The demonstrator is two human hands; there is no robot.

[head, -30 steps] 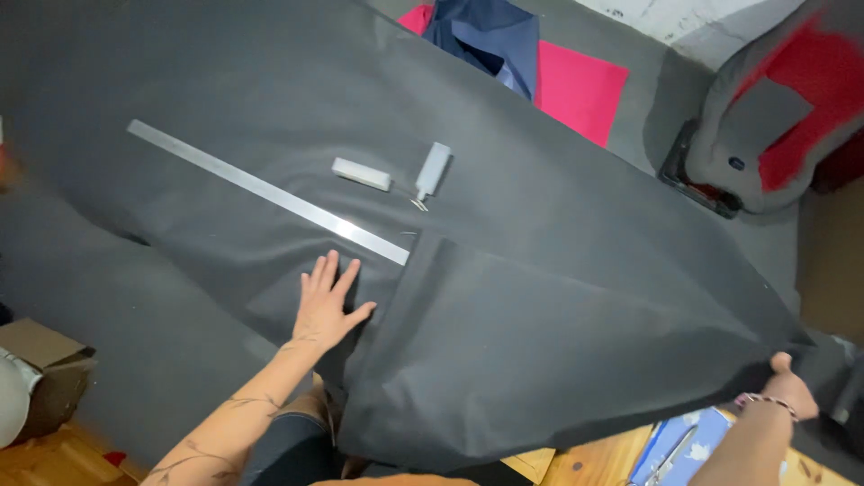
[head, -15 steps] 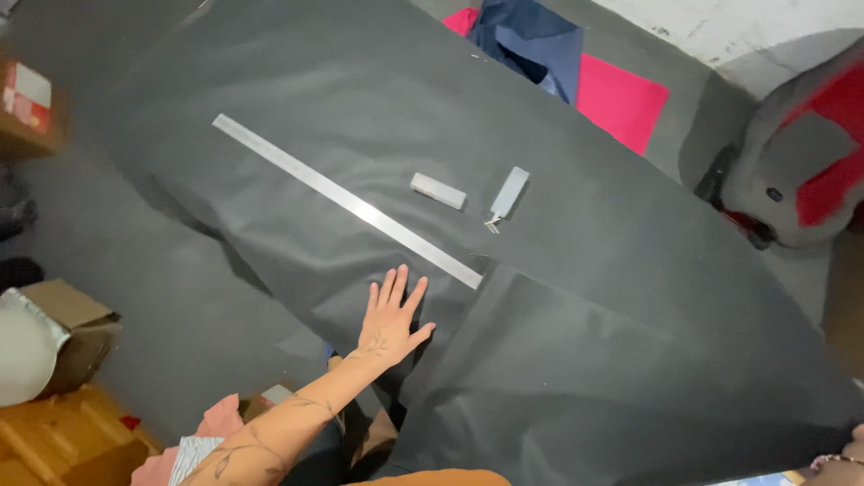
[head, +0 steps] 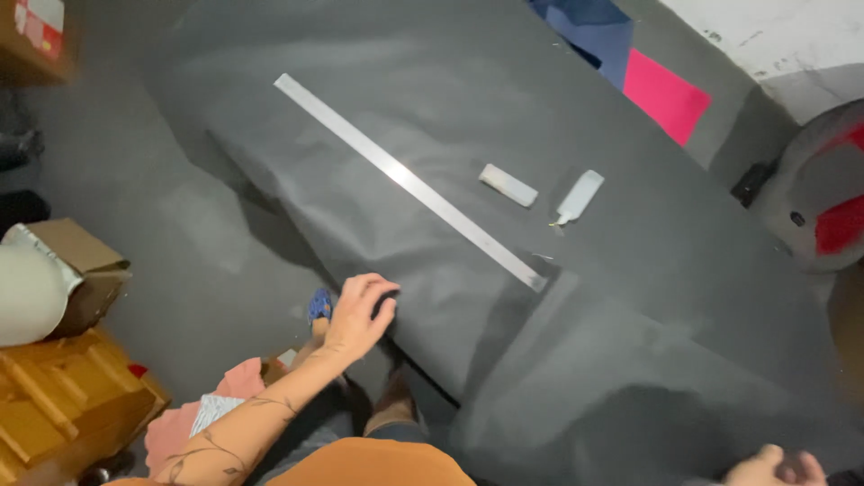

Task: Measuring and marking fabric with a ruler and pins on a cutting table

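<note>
Fingers (head: 373, 290) of our left hand (head: 358, 317) curl over the near edge of the large sheet of dark grey fabric (head: 558, 117), gripping it where it hangs off the work surface. Our right hand (head: 772, 468) shows only at the bottom edge of the view, at the sheet's lower right corner; it looks loosely closed, but we cannot tell whether it holds the cloth.

The sheet spreads across most of the view, with a folded-over flap running down toward our right hand. On it, beyond our left hand, lies a long flat metal ruler (head: 409, 180), set diagonally. Just past its lower end rest a small pale rectangular block (head: 508, 184) and a light grey utility knife (head: 577, 197), near each other but apart.

At the far edge we see dark blue cloth (head: 585, 31) and a bright pink sheet (head: 664, 94) peeking out. To our left stand a brown cardboard box (head: 85, 270) and a wooden crate (head: 54, 405) on the grey floor (head: 180, 234).
</note>
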